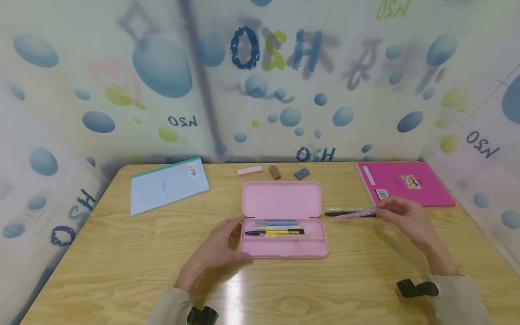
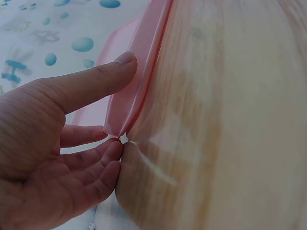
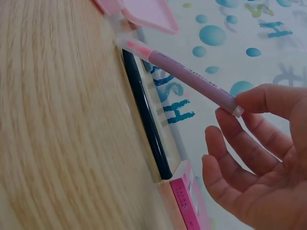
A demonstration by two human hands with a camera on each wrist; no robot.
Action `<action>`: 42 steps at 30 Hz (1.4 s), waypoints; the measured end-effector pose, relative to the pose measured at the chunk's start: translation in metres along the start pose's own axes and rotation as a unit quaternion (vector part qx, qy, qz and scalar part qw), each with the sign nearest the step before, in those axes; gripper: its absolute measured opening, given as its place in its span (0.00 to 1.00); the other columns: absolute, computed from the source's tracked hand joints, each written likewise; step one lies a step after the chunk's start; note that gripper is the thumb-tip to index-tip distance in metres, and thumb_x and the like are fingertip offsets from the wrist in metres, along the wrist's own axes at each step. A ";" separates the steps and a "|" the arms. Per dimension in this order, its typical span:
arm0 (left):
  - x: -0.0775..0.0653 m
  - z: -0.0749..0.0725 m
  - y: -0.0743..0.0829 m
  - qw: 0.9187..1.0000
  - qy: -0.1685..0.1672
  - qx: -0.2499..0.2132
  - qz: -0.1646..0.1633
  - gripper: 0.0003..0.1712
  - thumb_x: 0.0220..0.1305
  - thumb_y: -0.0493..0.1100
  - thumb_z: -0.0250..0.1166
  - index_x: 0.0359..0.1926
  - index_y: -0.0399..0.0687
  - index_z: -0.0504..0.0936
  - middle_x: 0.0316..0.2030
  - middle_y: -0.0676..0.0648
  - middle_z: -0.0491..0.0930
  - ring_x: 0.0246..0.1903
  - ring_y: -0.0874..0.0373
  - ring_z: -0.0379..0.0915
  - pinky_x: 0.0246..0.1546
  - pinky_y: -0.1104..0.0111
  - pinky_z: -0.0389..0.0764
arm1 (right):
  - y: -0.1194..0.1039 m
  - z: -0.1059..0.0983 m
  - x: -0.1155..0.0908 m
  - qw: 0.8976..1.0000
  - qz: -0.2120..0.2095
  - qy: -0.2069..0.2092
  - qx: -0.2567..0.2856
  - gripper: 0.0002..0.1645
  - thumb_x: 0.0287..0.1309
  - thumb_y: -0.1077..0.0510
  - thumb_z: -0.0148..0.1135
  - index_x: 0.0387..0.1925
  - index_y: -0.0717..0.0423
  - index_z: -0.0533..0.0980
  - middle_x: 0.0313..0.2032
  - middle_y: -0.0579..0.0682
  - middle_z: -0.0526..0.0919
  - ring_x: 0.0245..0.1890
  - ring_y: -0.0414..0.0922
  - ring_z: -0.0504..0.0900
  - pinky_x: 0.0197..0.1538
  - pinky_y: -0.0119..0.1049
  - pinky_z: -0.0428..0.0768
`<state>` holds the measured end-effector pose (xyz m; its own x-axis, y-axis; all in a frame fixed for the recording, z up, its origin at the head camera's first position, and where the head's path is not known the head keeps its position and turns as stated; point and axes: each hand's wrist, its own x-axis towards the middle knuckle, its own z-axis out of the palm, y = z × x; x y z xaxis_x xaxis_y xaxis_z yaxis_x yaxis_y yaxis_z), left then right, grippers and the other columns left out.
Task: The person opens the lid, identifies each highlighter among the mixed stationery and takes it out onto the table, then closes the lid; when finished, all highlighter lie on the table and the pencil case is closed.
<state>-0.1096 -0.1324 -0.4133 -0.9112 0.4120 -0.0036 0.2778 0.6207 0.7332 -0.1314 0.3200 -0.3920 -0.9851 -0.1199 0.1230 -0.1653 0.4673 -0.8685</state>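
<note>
A pink pencil case (image 1: pixel 282 198) stands with its lid back, several pens (image 1: pixel 280 228) in its long rear compartment, among them a yellow-and-black pen on top. My left hand (image 1: pixel 221 243) holds the case's left end, thumb along the front wall and fingertips at the side, as the left wrist view shows. To the right, my right hand (image 1: pixel 402 219) pinches the end of a pink highlighter (image 3: pixel 192 85) between thumb and index finger; the other fingers are loosely bent. Beneath the highlighter a black pen (image 3: pixel 146 115) lies on the table, and a clear-bodied pen (image 1: pixel 345 209) lies just behind it.
Behind the case lie a pink eraser (image 1: pixel 249 171), a red-and-green block (image 1: pixel 275 172) and a dark blue eraser (image 1: pixel 302 173). A light blue notebook (image 1: pixel 168 187) is at the back left, a magenta notebook (image 1: pixel 422 189) at the back right. A patterned wall borders the wooden table (image 1: pixel 122 271).
</note>
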 end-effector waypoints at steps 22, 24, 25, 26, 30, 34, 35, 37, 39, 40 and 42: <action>-0.001 0.000 -0.001 1.000 0.000 -0.004 -0.007 0.52 0.40 0.48 0.80 0.67 0.43 0.66 0.48 0.47 0.73 0.46 0.55 0.69 0.51 0.56 0.73 | 0.015 -0.006 0.000 0.980 0.102 -0.048 -0.165 0.23 0.62 0.51 0.62 0.45 0.69 0.78 0.37 0.58 0.83 0.32 0.41 0.78 0.29 0.33 0.77; -0.001 0.000 -0.001 1.000 -0.001 -0.001 -0.007 0.52 0.40 0.48 0.80 0.67 0.43 0.66 0.48 0.47 0.73 0.46 0.55 0.69 0.51 0.56 0.73 | 0.015 -0.005 0.000 0.979 0.095 -0.043 -0.177 0.21 0.60 0.52 0.64 0.44 0.68 0.78 0.36 0.58 0.84 0.32 0.41 0.79 0.28 0.33 0.77; 0.000 0.000 -0.001 1.000 -0.001 -0.001 -0.006 0.52 0.40 0.48 0.80 0.67 0.43 0.66 0.47 0.47 0.73 0.46 0.55 0.69 0.51 0.56 0.73 | 0.015 -0.004 0.000 0.978 0.089 -0.040 -0.183 0.20 0.59 0.53 0.65 0.43 0.68 0.79 0.35 0.58 0.84 0.32 0.42 0.79 0.28 0.33 0.77; 0.000 0.000 -0.001 1.000 -0.001 -0.001 -0.006 0.52 0.40 0.48 0.80 0.67 0.43 0.66 0.47 0.47 0.73 0.46 0.55 0.69 0.51 0.56 0.73 | 0.015 -0.003 0.001 0.978 0.083 -0.036 -0.188 0.19 0.59 0.54 0.66 0.42 0.68 0.79 0.35 0.58 0.84 0.32 0.42 0.80 0.28 0.32 0.77; -0.001 -0.001 -0.001 1.000 0.000 -0.005 -0.002 0.52 0.40 0.48 0.80 0.66 0.42 0.67 0.47 0.47 0.74 0.46 0.55 0.69 0.50 0.56 0.73 | 0.015 0.000 0.001 0.977 0.051 -0.028 -0.203 0.15 0.56 0.57 0.68 0.37 0.67 0.80 0.32 0.57 0.84 0.30 0.44 0.81 0.28 0.32 0.77; -0.001 0.000 0.000 1.000 -0.001 -0.005 0.001 0.52 0.40 0.48 0.80 0.66 0.42 0.67 0.47 0.47 0.73 0.45 0.55 0.69 0.50 0.56 0.73 | 0.017 0.001 0.001 0.974 0.037 -0.023 -0.221 0.12 0.55 0.59 0.68 0.35 0.66 0.80 0.30 0.56 0.84 0.30 0.47 0.82 0.30 0.33 0.77; -0.001 0.000 0.000 1.000 -0.001 -0.005 0.002 0.52 0.40 0.48 0.80 0.66 0.42 0.67 0.47 0.47 0.73 0.45 0.55 0.69 0.50 0.56 0.73 | 0.017 0.001 0.001 0.973 0.038 -0.021 -0.226 0.12 0.55 0.59 0.68 0.35 0.66 0.80 0.30 0.55 0.84 0.30 0.48 0.82 0.32 0.34 0.78; -0.001 0.000 0.000 1.000 0.000 -0.003 0.002 0.52 0.40 0.49 0.80 0.66 0.42 0.67 0.46 0.47 0.73 0.45 0.55 0.69 0.50 0.56 0.73 | 0.018 0.001 0.001 0.972 0.038 -0.020 -0.230 0.13 0.55 0.58 0.68 0.35 0.66 0.80 0.30 0.56 0.84 0.31 0.50 0.82 0.33 0.38 0.78; -0.001 0.000 -0.001 1.000 0.000 -0.002 0.003 0.51 0.40 0.48 0.80 0.66 0.42 0.67 0.46 0.47 0.73 0.45 0.55 0.69 0.50 0.56 0.73 | 0.019 0.001 0.001 0.971 0.036 -0.017 -0.237 0.12 0.55 0.58 0.68 0.35 0.66 0.80 0.30 0.56 0.84 0.31 0.52 0.82 0.34 0.41 0.78; -0.001 0.000 -0.001 1.000 0.001 -0.002 0.003 0.52 0.40 0.49 0.80 0.66 0.42 0.67 0.47 0.47 0.73 0.46 0.55 0.69 0.50 0.56 0.73 | 0.019 0.002 0.002 0.970 0.034 -0.015 -0.239 0.12 0.55 0.58 0.68 0.34 0.65 0.80 0.30 0.56 0.84 0.31 0.52 0.82 0.34 0.42 0.79; -0.001 0.000 -0.001 1.000 0.002 -0.001 0.003 0.52 0.40 0.48 0.80 0.66 0.41 0.67 0.46 0.47 0.73 0.45 0.55 0.69 0.50 0.56 0.73 | 0.018 0.002 0.002 0.969 0.030 -0.013 -0.245 0.11 0.54 0.59 0.68 0.34 0.66 0.80 0.30 0.56 0.84 0.31 0.53 0.82 0.34 0.43 0.79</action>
<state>-0.1092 -0.1333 -0.4136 -0.9106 0.4133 0.0031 0.2825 0.6170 0.7345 -0.1365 0.3265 -0.4088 -0.9933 -0.0986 0.0606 -0.1157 0.8334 -0.5404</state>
